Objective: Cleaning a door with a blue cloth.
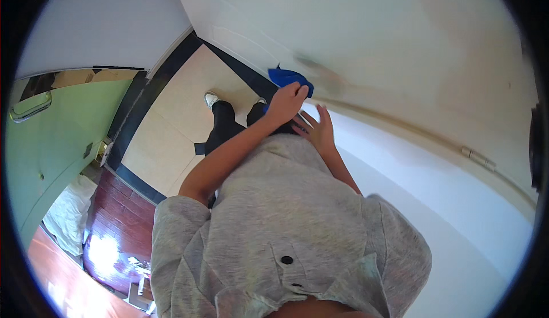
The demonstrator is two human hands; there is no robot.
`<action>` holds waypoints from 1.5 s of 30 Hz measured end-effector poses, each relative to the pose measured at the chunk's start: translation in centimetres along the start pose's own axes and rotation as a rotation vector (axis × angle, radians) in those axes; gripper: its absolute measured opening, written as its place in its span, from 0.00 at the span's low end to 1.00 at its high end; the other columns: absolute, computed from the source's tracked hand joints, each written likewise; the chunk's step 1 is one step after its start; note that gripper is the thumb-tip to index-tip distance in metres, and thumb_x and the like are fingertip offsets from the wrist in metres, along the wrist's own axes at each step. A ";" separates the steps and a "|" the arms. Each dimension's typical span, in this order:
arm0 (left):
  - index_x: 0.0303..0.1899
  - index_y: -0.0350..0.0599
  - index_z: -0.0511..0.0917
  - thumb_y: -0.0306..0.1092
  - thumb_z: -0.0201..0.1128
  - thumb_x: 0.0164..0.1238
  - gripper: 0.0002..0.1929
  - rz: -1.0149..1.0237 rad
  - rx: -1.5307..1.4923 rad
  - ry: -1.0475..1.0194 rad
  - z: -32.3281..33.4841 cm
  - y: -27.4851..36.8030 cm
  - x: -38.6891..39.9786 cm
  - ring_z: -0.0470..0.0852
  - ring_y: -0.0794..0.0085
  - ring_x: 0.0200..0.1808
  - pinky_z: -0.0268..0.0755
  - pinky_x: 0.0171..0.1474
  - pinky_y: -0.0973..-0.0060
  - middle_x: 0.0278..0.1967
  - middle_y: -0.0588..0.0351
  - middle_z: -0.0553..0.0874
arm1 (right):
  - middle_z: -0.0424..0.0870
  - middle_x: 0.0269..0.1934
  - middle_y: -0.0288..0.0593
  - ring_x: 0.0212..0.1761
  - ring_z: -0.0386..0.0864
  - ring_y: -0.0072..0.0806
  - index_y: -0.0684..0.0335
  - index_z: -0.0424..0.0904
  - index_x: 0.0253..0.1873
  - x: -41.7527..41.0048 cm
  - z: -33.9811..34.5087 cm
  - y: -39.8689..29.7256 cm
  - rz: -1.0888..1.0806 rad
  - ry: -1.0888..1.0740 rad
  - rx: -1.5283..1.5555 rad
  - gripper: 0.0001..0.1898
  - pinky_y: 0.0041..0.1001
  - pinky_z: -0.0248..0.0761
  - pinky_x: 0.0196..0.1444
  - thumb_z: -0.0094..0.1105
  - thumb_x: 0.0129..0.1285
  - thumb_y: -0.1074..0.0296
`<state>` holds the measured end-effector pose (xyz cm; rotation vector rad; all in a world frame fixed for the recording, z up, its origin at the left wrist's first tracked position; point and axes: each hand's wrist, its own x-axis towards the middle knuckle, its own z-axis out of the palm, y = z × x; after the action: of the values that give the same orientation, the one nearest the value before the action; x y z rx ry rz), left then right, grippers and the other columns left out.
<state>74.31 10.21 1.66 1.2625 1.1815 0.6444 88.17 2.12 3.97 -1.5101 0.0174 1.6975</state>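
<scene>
A blue cloth (288, 78) is pinched in the fingers of my left hand (286, 103). It spreads out beyond my fingertips, close to the lower part of a white door panel (386, 39). Whether the cloth touches the panel, I cannot tell. My right hand (318, 130) is just to the right of the left one and a little nearer my body. Its fingers are spread, and no object shows in them.
A metal hinge (478, 158) sits on the door's edge at right. At left stands a green door (64, 133) with a metal handle (32, 110). Pale floor tiles (167, 116) with dark borders lie under my feet. Beyond is a reddish wooden floor (120, 198) and white fabric (70, 211).
</scene>
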 end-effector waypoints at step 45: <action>0.47 0.45 0.78 0.33 0.63 0.55 0.16 0.084 0.465 0.402 15.9 3.8 -28.5 0.78 0.66 0.47 0.67 0.54 0.67 0.41 0.58 0.81 | 0.80 0.46 0.47 0.49 0.79 0.38 0.71 0.74 0.47 18.6 -24.1 -4.0 -0.083 0.330 0.436 0.12 0.33 0.76 0.52 0.42 0.63 0.77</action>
<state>80.56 -20.24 12.25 1.6244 1.6850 0.7327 111.56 2.68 -15.98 -1.4130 0.4627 1.2602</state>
